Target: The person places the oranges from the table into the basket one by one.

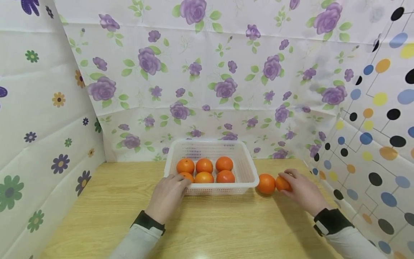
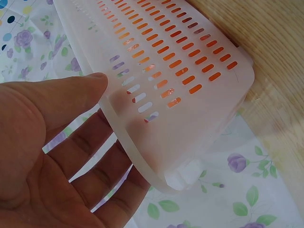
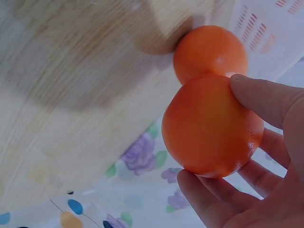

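Observation:
A white plastic basket [image 1: 249, 185] with slotted walls holds several oranges [image 1: 204, 165] in two rows. My left hand [image 1: 170, 194] grips its near left rim; in the left wrist view the thumb [image 2: 80, 95] lies on the outer side of the wall and the fingers reach over the inside. To the right of the basket, my right hand [image 1: 302, 190] holds an orange [image 3: 211, 126] between thumb and fingers. Another orange [image 1: 266, 183] sits on the table between that one and the basket's right end, and the held orange overlaps it in the right wrist view.
The wooden table [image 1: 213, 223] ends at a floral cloth [image 1: 207, 90] hanging just behind the basket. A dotted cloth [image 1: 375, 144] stands close by the right arm, and another flowered cloth [image 1: 42, 118] closes off the left side.

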{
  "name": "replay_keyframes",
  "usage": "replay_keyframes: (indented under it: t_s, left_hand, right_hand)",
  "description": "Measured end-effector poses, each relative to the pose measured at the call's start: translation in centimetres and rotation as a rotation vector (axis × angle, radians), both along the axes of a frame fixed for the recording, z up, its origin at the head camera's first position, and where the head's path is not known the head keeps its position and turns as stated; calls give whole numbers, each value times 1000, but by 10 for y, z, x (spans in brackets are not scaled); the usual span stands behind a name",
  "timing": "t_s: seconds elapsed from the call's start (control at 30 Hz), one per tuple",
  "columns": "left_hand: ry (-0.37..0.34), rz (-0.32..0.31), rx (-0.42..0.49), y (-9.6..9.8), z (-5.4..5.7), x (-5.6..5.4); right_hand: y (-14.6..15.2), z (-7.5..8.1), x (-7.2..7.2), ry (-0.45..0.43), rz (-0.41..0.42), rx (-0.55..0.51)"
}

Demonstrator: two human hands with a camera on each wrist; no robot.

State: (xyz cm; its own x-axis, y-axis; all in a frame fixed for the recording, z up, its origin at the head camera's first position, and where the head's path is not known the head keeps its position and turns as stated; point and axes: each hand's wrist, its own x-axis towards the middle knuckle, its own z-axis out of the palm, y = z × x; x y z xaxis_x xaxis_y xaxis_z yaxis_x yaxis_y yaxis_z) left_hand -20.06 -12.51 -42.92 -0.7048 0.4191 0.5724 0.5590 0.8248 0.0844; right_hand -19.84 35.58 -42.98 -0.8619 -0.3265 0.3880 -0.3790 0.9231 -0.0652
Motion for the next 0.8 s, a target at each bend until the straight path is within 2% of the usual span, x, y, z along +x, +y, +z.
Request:
replay_keyframes:
  t_s: [0.33,0.63,0.8]
  left_hand:
    - [9,-19,19,0,0,-1]
    - [13,-18,15,0,0,0]
    - [8,-12,6,0,1,1]
  right_hand:
    - [-9,23,1,102,46,12]
    - [-29,46,7,53,16,-6]
    - [-43,55,7,60,40,-11]
